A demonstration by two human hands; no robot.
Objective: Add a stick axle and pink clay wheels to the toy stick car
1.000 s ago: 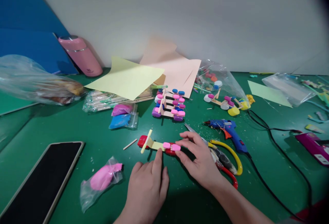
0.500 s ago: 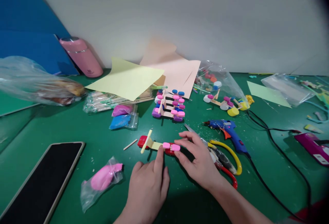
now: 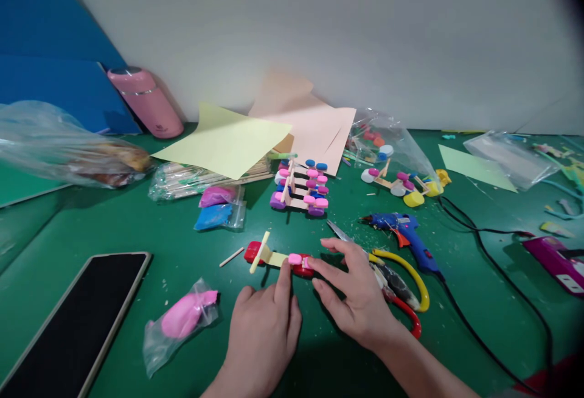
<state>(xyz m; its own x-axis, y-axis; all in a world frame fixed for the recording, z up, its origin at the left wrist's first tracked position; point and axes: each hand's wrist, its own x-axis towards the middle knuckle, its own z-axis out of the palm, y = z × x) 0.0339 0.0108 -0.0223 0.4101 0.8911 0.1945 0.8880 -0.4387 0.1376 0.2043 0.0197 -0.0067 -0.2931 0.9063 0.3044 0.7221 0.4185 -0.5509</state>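
Note:
A small toy plane [image 3: 276,258] of pale yellow craft sticks lies on the green table, with red lumps at both ends and pink pieces [image 3: 295,259] on its right end. The stretched index finger of my left hand [image 3: 262,331] touches the pink piece's near side, its other fingers loosely curled. From the right, my right hand [image 3: 353,291] lays its index fingertip on the other pink piece and partly hides it. Its thumb is apart from the toy, and its fingers are spread.
Similar toys [image 3: 301,188] stand in a row behind, more [image 3: 401,185] to the right. Scissors [image 3: 340,231], yellow-and-red-handled pliers [image 3: 401,282] and a blue glue gun [image 3: 396,224] with its cable lie right. At left are a phone [image 3: 82,325] and bagged pink clay [image 3: 180,319].
My right index finger has come down onto the right pink piece, and the thumb has drawn away from it. My left hand has hardly moved.

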